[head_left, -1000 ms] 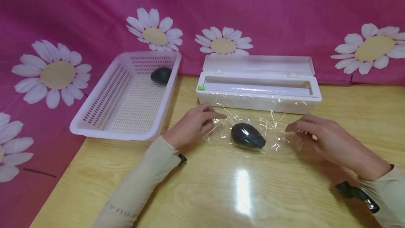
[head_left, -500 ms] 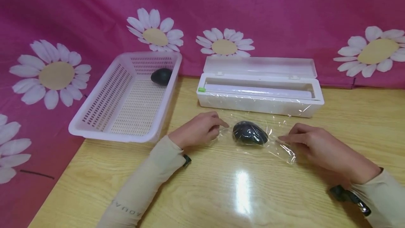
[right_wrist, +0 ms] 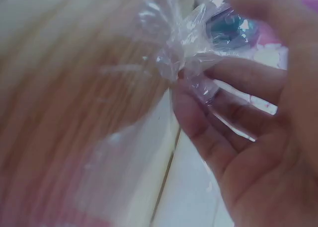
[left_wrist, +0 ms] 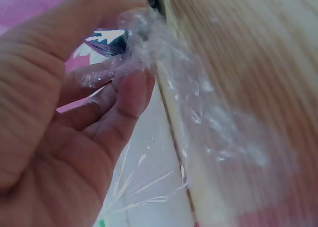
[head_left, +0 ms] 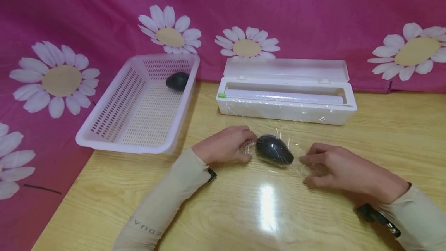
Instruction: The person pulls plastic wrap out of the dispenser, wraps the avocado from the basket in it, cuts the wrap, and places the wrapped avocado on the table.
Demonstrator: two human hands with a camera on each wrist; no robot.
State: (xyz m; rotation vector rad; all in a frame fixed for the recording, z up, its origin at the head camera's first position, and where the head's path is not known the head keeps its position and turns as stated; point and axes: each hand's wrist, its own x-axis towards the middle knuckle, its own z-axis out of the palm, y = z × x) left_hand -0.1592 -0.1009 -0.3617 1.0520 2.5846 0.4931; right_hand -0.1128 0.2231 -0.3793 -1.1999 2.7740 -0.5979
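Observation:
A dark, egg-shaped avocado lies on the table under clear plastic wrap. On its left side my left hand grips a bunched end of the wrap, with thumb and fingers curled about it in the left wrist view. Opposite, my right hand holds the other gathered end between thumb and fingers. Loose film hangs past the fingers in the right wrist view. Both hands sit close to the avocado, apart from each other.
Behind the hands stands a white wrap box, lid raised, with a roll inside and a green slider at its left. To the left is a white slotted basket holding another avocado. A pink flowered cloth hangs behind.
Both hands have moved inward toward the avocado. The film, spread wide a second ago, is now gathered in at both ends. The avocado has shifted only slightly.

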